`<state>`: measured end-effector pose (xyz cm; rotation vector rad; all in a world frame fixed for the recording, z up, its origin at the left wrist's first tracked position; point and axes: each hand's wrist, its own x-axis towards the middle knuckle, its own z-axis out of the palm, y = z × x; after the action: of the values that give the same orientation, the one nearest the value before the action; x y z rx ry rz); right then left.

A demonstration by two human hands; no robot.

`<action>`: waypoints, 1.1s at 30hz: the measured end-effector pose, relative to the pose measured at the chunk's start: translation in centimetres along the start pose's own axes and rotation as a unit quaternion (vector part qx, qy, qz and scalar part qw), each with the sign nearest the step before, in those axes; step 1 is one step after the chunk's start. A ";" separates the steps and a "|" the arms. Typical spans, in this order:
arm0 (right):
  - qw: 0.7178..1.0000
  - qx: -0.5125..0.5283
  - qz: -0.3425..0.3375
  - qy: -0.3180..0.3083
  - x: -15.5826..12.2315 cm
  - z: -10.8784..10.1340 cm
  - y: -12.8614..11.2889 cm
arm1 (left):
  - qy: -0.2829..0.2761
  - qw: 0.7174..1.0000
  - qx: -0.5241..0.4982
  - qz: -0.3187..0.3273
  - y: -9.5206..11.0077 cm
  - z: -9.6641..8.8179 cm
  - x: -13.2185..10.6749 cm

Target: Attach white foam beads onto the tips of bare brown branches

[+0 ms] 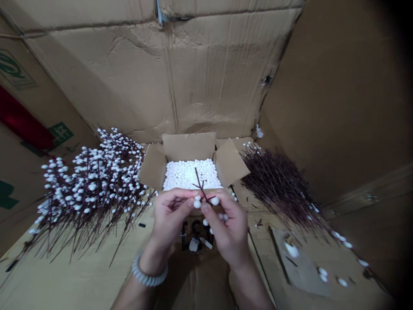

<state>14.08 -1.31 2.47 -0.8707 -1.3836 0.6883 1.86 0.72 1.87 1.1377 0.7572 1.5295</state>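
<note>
Both my hands meet in the middle, just in front of a small open cardboard box [154, 168] filled with white foam beads [190, 173]. My left hand [169, 221] and my right hand [227, 226] pinch a thin dark brown twig [200, 186] that sticks up between them. White beads sit on the twig tips by my fingertips, and a few more beads rest in my right hand. A pale beaded bracelet [149, 277] circles my left wrist.
On the left lies a big pile of dark twigs tipped with white beads [92, 185]. On the right lies a pile of bare dark twigs [279, 185]. Loose beads [322, 272] dot the cardboard floor. Tall cardboard walls [193, 73] close in the space.
</note>
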 end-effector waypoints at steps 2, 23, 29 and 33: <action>0.999 -0.026 -0.026 0.001 0.0 0.0 -0.1 | -0.002 1.000 -0.014 0.003 0.1 0.0 0.1; 0.995 -0.082 -0.059 0.006 -0.1 -0.1 -0.3 | -0.046 0.996 -0.071 0.019 0.2 0.3 0.3; 0.997 -0.068 -0.035 0.005 -0.2 -0.1 -0.2 | -0.066 0.995 -0.056 0.041 0.1 0.1 0.4; 0.999 -0.052 -0.014 0.001 -0.2 -0.1 0.0 | -0.067 0.996 -0.041 0.042 -0.1 -0.1 0.3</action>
<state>14.17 -1.52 2.38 -0.9314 -1.4373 0.5974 1.79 1.04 1.87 1.2095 0.5581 1.5231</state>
